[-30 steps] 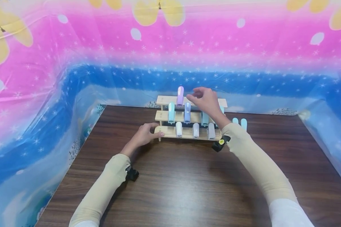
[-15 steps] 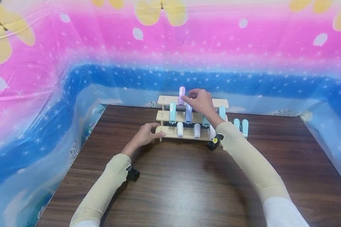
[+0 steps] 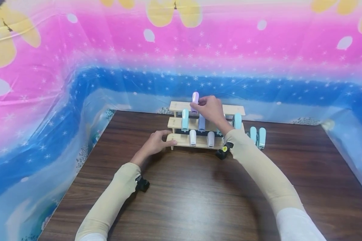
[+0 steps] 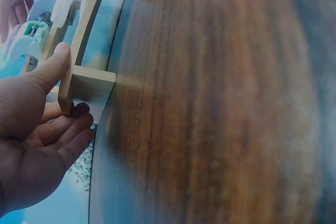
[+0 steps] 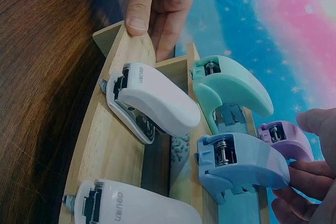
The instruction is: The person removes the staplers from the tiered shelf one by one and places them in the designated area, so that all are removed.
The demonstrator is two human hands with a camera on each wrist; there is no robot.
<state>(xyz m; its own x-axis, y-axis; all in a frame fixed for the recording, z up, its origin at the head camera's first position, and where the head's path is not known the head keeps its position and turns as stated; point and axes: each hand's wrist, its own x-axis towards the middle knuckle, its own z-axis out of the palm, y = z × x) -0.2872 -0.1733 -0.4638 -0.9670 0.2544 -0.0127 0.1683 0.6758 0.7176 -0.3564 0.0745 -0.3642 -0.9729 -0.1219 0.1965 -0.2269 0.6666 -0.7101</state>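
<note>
A three-tier wooden display rack [image 3: 181, 106] stands at the back of the table, bearing small staplers. My left hand [image 3: 154, 143] grips the left end of its lowest shelf, thumb on top and fingers beneath. On the top shelf stands a purple stapler [image 3: 195, 96]; my right hand [image 3: 212, 108] has its thumb and fingers about it. A mint stapler [image 5: 231, 85] and a blue stapler [image 5: 241, 161] sit on the middle shelf, the blue one close below my right fingers. White staplers [image 5: 157, 98] line the lowest shelf. My right forearm partly hides the rack's right side.
Two more mint staplers [image 3: 261, 137] stand on the brown wooden table [image 3: 193, 194], right of the rack. A patterned cloth [image 3: 132, 80] hangs close behind the rack and along both sides of the table.
My right hand has moved left to the purple stapler, its thumb now overlapping it. The mint stapler at the middle shelf's right end shows more fully. My left hand keeps its grip.
</note>
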